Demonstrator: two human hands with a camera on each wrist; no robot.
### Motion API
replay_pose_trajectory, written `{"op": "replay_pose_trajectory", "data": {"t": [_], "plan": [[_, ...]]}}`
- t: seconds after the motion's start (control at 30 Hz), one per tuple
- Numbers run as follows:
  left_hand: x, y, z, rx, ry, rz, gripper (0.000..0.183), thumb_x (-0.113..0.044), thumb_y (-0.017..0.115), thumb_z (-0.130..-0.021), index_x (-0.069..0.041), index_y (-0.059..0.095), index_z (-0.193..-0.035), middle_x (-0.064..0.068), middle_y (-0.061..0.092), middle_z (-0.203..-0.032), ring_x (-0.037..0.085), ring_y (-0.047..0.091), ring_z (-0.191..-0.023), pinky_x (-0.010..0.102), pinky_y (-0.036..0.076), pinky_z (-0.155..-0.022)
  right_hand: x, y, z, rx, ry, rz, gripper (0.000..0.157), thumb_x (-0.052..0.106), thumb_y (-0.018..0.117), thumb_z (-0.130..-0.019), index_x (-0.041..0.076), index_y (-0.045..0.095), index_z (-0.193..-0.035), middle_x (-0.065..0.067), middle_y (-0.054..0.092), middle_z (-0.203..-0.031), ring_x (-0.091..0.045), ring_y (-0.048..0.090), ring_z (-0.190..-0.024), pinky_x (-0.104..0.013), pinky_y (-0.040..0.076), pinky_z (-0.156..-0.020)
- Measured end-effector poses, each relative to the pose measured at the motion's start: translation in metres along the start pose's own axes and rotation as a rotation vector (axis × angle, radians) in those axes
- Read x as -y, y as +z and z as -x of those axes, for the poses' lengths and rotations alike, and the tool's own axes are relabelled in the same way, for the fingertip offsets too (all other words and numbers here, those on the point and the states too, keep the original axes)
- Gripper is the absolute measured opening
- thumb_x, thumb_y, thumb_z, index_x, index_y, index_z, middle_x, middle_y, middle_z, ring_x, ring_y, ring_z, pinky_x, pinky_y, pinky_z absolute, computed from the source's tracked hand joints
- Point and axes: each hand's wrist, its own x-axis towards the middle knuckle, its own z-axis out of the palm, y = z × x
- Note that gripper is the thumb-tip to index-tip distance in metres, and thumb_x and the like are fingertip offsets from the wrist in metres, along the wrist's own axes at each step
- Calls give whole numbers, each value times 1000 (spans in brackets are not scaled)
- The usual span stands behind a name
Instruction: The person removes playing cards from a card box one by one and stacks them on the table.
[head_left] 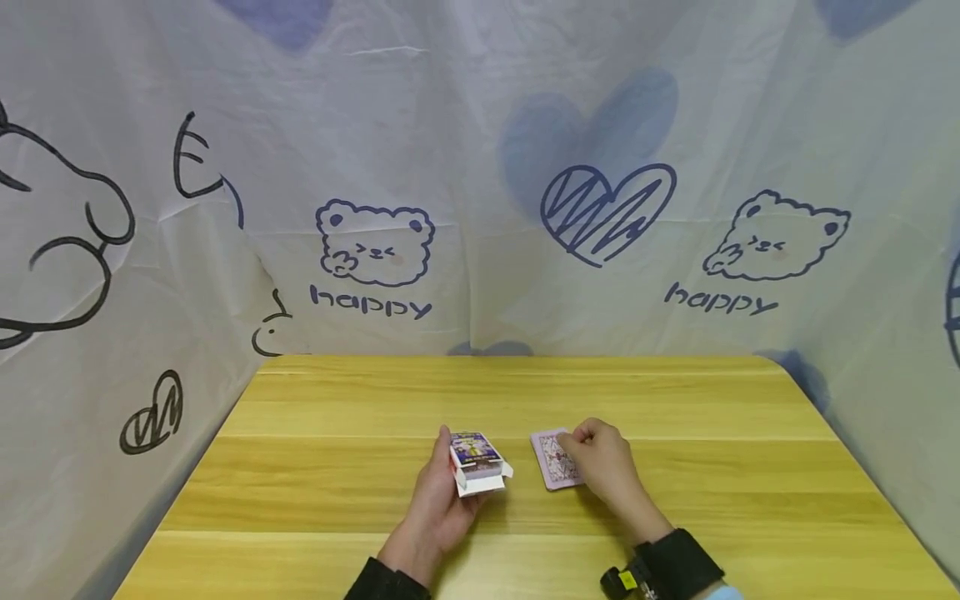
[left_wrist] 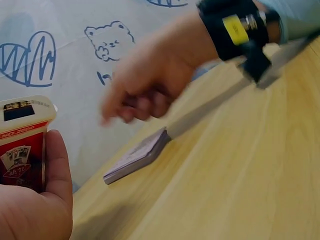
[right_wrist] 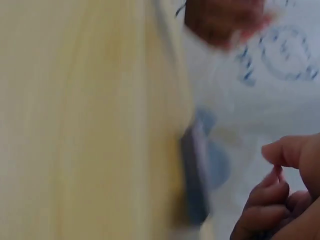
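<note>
My left hand [head_left: 441, 502] holds a playing-card box [head_left: 476, 454], its white flaps hanging loose at the end facing me. In the left wrist view the box [left_wrist: 22, 145] shows a red side with pictured cards, and fingers lie along its edge. A squared deck of playing cards [head_left: 557, 468] lies on the table to the right of the box, patterned back up. Over the deck's right side is my right hand [head_left: 606, 462]. Its fingers are loosely bent, with the thumb close to a fingertip [right_wrist: 276, 172] and nothing visible between them.
The wooden table [head_left: 337, 400] carries the deck near its middle. Behind it and at both sides hangs a pale cloth [head_left: 480, 125] printed with bears and hearts. Both wrists wear black bands, the right band [head_left: 678, 562] bearing a small device.
</note>
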Motion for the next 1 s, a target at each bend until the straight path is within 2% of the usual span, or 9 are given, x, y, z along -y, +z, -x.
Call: {"op": "replay_pose_trajectory", "data": {"t": [0.13, 0.23, 0.33, 0.43, 0.63, 0.8, 1.0], "plan": [[5, 1, -1, -4, 37, -58, 76, -59, 33, -99, -2, 20, -148, 27, 38, -143, 24, 59, -111, 33, 55, -90, 29, 0, 19, 58, -72, -183, 21, 22, 67, -91, 6, 64, -79, -6, 50, -63, -16, 44, -55, -23, 34, -46], [7, 2, -3, 24, 67, -49, 71, -54, 32, -101, -3, 18, -148, 26, 33, -148, 23, 54, -120, 33, 51, -97, 46, 2, 33, 144, -106, -287, 18, 17, 65, -92, 3, 68, -80, -6, 55, -64, -15, 45, -52, -21, 34, -44], [8, 3, -3, 62, 95, -18, 66, -50, 30, -103, -5, 14, -150, 24, 27, -153, 25, 44, -130, 33, 46, -103, 55, 6, 43, 240, -117, -328, 18, 15, 66, -91, 0, 68, -80, -5, 58, -63, -12, 46, -48, -19, 35, -42], [8, 3, -3, 103, 120, 17, 63, -47, 30, -104, -8, 12, -150, 22, 21, -156, 25, 34, -137, 34, 40, -109, 57, 11, 49, 282, -106, -314, 18, 15, 67, -89, 0, 69, -78, -7, 61, -66, -9, 45, -46, -18, 33, -39], [9, 7, 1, 168, 153, 44, 51, -42, 28, -105, -14, 15, -147, 16, 21, -157, 23, 32, -139, 34, 34, -114, 49, 20, 47, 256, -25, -301, 22, 19, 67, -88, 3, 69, -73, -13, 65, -69, -10, 44, -43, -18, 30, -37], [10, 9, 3, 197, 153, 76, 44, -38, 28, -106, -18, 19, -144, 12, 28, -154, 22, 36, -137, 34, 35, -113, 45, 26, 44, 207, 38, -333, 24, 21, 70, -86, 3, 69, -71, -8, 60, -58, -9, 41, -40, -19, 28, -35], [11, 9, 4, 214, 157, 83, 46, -38, 33, -105, -18, 18, -144, 11, 27, -153, 23, 35, -138, 36, 36, -112, 42, 30, 44, 180, 112, -399, 26, 21, 73, -84, 0, 67, -71, -4, 56, -56, -9, 40, -41, -18, 29, -35]]}}
